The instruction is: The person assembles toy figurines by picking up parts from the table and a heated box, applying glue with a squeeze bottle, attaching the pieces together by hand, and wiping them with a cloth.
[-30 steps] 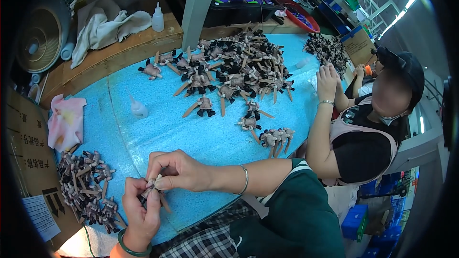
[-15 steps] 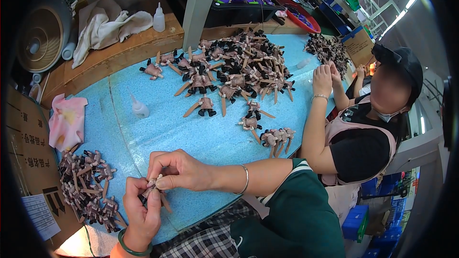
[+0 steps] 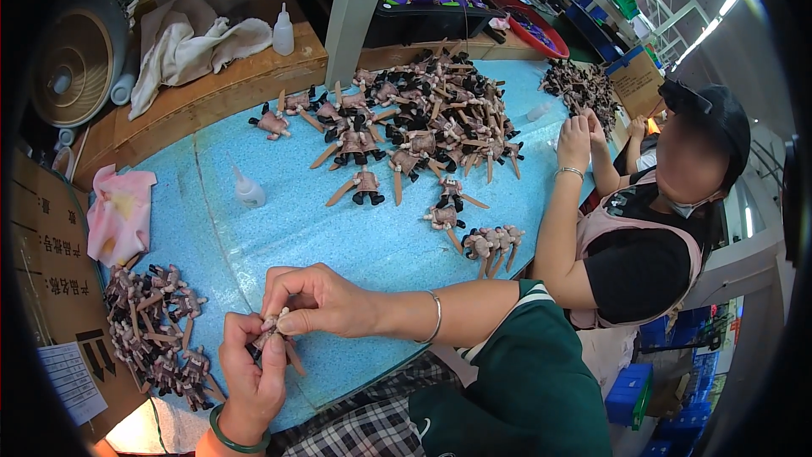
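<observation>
A small toy figure [image 3: 269, 336] is pinched between both my hands above the near edge of the blue tabletop. My left hand [image 3: 255, 368] grips its body from below, thumb pressed against it. With thumb and fingertips, my right hand [image 3: 317, 303] holds its upper part. A flat brown piece [image 3: 295, 360] sticks out under the fingers; most of the figure is hidden by them. To the left lies a heap of similar figures [image 3: 161, 330] with pinkish-brown bodies, dark legs and flat brown pieces. A larger pile [image 3: 423, 114] covers the middle of the table.
A white dropper bottle [image 3: 248, 191] stands on the blue mat [image 3: 288, 228]; another bottle [image 3: 282, 31] is on the wooden ledge. A pink cloth [image 3: 120, 216] and a cardboard box [image 3: 51, 271] border the left side. At right sits a co-worker [image 3: 651, 228], hands raised over the table.
My hands keep nearly the same hold on the toy figure. The co-worker's hands have shifted slightly at the right.
</observation>
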Motion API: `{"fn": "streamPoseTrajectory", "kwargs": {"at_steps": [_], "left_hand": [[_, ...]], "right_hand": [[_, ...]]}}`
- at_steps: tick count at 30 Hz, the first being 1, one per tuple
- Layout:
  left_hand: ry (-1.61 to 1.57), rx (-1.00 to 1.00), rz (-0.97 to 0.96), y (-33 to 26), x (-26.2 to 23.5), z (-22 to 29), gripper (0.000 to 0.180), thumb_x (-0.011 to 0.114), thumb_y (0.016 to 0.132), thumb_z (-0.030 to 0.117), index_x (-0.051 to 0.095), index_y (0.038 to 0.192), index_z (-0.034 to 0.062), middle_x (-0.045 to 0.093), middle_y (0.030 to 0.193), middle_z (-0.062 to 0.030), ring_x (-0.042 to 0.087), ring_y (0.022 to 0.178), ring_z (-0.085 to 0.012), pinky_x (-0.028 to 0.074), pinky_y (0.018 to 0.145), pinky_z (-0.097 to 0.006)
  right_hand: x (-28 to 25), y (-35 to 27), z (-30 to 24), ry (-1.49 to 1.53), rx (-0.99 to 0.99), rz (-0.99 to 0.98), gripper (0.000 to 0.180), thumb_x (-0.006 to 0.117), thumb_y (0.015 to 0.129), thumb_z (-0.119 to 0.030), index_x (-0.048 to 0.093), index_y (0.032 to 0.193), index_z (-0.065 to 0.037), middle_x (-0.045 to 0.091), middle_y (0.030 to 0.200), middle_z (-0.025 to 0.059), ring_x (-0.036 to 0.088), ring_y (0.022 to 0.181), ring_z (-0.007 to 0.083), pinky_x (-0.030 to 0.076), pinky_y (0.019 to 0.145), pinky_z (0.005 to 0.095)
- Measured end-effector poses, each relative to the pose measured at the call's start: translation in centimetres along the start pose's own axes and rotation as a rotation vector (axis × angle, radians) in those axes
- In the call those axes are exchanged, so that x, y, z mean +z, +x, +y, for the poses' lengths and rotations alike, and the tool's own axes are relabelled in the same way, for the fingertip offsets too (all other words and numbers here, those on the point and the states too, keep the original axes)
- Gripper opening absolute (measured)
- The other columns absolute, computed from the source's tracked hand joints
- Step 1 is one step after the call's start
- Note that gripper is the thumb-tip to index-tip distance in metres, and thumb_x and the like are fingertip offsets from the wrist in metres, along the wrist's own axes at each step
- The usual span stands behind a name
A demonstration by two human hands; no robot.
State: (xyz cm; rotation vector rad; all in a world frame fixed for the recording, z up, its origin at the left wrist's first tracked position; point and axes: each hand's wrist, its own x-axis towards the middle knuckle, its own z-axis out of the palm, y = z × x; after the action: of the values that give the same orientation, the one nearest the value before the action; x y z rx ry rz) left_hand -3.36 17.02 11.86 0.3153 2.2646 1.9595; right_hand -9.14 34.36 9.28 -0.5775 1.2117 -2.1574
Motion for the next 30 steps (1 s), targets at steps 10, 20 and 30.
{"fn": "streamPoseTrajectory", "kwargs": {"at_steps": [10, 20, 30], "left_hand": [[-0.073, -0.078, 0.117, -0.4, -0.2, 1.1, 0.013, 0.052, 0.09, 0.01, 0.042, 0.089, 0.0002, 0.056, 0.071, -0.0076, 0.054, 0.057, -0.0114, 0.042, 0.052, -0.024], [-0.423, -0.269, -0.055, 1.1, -0.8, -0.1, 0.011, 0.049, 0.093, 0.013, 0.044, 0.097, 0.0048, 0.06, 0.081, -0.0079, 0.058, 0.059, -0.0121, 0.047, 0.05, -0.023], [-1.051, -0.577, -0.184, 2.0, -2.1, -1.0, 0.011, 0.048, 0.092, 0.018, 0.045, 0.092, 0.008, 0.058, 0.072, -0.0084, 0.052, 0.043, -0.0128, 0.038, 0.032, -0.021]], "right_hand": [[0.4, 0.6, 0.0, -0.102, 0.03, -0.02, 0.013, 0.063, 0.083, -0.008, 0.06, 0.092, 0.001, 0.05, 0.098, 0.0062, 0.053, 0.086, 0.0129, 0.045, 0.075, 0.0257], [0.2, 0.0, -1.2, -0.115, 0.117, 0.066, 0.017, 0.06, 0.086, -0.009, 0.059, 0.1, 0.001, 0.052, 0.098, 0.0067, 0.056, 0.083, 0.0139, 0.048, 0.073, 0.0257], [-0.5, 0.7, -2.9, -0.613, -0.101, -0.011, 0.023, 0.07, 0.072, 0.001, 0.068, 0.095, -0.004, 0.06, 0.093, 0.0071, 0.059, 0.083, 0.0151, 0.048, 0.072, 0.0263]]}}
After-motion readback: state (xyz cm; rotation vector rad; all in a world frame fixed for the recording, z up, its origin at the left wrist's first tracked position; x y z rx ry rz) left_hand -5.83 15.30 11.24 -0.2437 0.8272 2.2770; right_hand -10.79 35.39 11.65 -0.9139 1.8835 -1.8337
